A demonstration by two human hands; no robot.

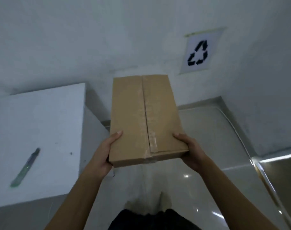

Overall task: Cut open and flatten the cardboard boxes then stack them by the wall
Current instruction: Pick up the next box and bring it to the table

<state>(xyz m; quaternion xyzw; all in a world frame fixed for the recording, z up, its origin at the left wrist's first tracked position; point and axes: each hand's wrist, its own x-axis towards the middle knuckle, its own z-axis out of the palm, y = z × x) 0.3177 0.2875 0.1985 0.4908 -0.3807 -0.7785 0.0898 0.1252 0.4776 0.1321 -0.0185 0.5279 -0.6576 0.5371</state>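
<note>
A sealed brown cardboard box (141,117) is held up in front of me, with clear tape running along its middle seam. My left hand (106,150) grips its near left corner, thumb on top. My right hand (189,150) grips the near right corner, thumb on top as well. A green utility knife (25,168) lies on the white table (50,113) to the left, apart from both hands.
A white wall (108,39) stands straight ahead with a recycling sign (198,52) taped to it at the right. Glossy tiled floor (207,138) lies below the box. A metallic frame edge (265,180) runs along the right side.
</note>
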